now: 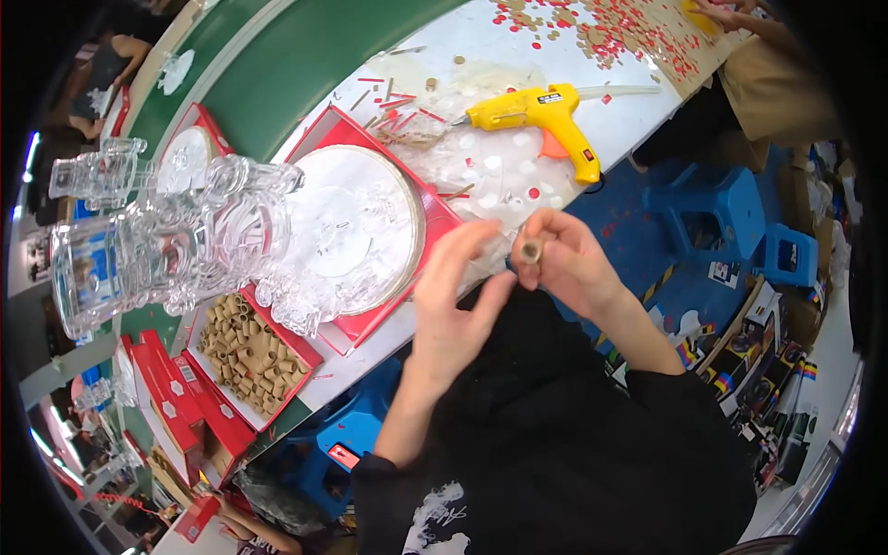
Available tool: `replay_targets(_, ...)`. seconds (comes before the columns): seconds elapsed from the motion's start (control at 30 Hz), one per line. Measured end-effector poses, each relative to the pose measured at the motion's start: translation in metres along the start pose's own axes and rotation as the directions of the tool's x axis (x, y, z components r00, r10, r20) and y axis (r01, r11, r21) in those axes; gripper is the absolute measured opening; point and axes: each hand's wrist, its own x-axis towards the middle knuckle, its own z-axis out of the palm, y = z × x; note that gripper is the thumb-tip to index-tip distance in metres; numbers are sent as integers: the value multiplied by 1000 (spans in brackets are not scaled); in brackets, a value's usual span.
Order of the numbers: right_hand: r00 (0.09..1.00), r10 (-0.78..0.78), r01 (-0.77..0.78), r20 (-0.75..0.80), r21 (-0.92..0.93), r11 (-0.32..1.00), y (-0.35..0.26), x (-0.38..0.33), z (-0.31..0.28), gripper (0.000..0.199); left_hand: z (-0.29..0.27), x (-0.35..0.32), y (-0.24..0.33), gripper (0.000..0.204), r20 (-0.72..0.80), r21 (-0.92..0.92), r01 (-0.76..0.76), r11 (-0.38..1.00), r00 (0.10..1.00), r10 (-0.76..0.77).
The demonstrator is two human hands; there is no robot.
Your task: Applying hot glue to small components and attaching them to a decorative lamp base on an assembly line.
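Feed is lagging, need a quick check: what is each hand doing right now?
Left hand: open, fingers spread, holding nothing visible.
Right hand: closed on a small cardboard tube.

small brown cardboard tube (531, 251) (hollow), end-on, fingertip-held

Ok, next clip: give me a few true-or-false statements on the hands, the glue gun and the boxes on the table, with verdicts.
1. The right hand pinches a small cardboard tube. True.
2. The glue gun is in the left hand. False: it lies on the white table, apart from both hands.
3. A red box left of the hands holds many cardboard tubes. True.
4. The glue gun is blue. False: it is yellow with an orange trigger.
5. A clear round plate sits in an open red box. True.
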Motion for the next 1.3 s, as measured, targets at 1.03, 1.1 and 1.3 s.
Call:
replay_targets(1.03, 981, -193, 140, -30, -583, 801, 19, 34, 8, 20, -18, -8, -33, 27, -218, 312, -24, 950, 971, 96)
replay_targets(1.1, 981, -191, 142, -16, -606, 782, 20, 34, 9, 20, -18, -8, -33, 27, -210, 315, -47, 948, 970, 118)
replay_targets(1.3, 981, -191, 137, -18, -632, 762, 20, 34, 10, 20, -18, -8, -32, 26, -216, 273, -37, 961, 971, 98)
